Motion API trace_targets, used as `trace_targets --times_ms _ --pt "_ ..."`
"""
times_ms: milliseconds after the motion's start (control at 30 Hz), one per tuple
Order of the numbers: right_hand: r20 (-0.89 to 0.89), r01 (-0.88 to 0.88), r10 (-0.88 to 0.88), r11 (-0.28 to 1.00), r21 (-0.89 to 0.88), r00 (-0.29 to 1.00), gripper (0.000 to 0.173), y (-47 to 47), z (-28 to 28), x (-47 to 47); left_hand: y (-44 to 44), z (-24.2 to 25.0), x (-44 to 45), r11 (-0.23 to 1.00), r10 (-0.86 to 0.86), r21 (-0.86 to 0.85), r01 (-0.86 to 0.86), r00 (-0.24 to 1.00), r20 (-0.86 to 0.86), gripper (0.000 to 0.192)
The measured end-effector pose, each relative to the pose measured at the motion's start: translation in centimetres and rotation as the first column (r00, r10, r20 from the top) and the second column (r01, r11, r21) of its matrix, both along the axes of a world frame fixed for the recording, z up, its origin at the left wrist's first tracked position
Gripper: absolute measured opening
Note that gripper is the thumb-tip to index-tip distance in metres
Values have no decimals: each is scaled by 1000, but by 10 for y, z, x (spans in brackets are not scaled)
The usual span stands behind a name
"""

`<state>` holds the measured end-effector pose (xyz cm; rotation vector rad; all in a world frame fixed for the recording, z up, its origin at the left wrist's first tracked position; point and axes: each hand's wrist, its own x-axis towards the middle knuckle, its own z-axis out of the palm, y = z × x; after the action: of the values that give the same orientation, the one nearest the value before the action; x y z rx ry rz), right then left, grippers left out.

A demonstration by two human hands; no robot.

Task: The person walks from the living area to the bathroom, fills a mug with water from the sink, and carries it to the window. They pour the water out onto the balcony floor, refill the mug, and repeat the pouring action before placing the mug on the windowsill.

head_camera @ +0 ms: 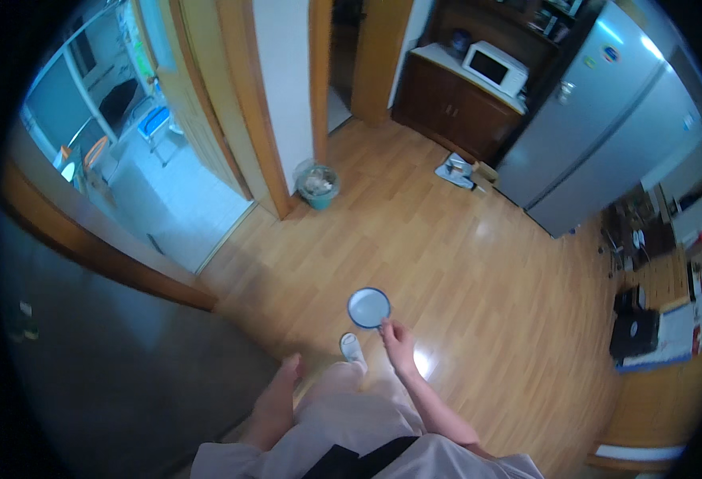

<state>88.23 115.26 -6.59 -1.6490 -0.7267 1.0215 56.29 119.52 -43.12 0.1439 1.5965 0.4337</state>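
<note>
A round white vessel with a dark blue rim, apparently an enamel mug (pixel 369 308), is held out in front of my body. Its pale inside faces up toward me, and I see nothing in it. My right hand (pixel 397 344) grips it at the side nearest me, where the handle is mostly covered by the fingers. My left hand (pixel 293 366) hangs low beside my left thigh, apart from the mug. Nothing shows in it, but its fingers are too small and blurred to read. Below the mug, a white slipper (pixel 352 347) is on one foot.
Wood-plank flooring (pixel 446 239) stretches ahead. A lined waste bin (pixel 319 184) stands by the door frame, left of which a doorway opens onto a tiled room (pixel 195 215). Farther off are a white microwave (pixel 495 69) on a brown cabinet (pixel 452 111) and a silver refrigerator (pixel 590 132). Cluttered furniture lines the right.
</note>
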Motion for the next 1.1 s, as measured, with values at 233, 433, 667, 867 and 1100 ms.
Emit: trace_targets --times_ms 233,433,667,867,1100 --pt "155 -219 245 961 -167 957 37 202 -8 20 296 437 116 614 145 430 -662 630 763 8" --pt "80 -416 421 906 -73 903 35 412 -39 -18 386 685 46 -285 -484 656 -699 696 531 13" --pt "69 -755 755 655 -27 652 35 684 1 -162 525 722 -47 -595 -228 646 -478 871 435 16" --pt "-70 -822 824 566 71 562 36 870 9 -336 651 701 -152 -685 48 675 -274 907 418 19" --pt "-79 -860 858 510 29 507 36 1055 -14 -555 820 699 -349 -720 253 686 -110 878 406 23"
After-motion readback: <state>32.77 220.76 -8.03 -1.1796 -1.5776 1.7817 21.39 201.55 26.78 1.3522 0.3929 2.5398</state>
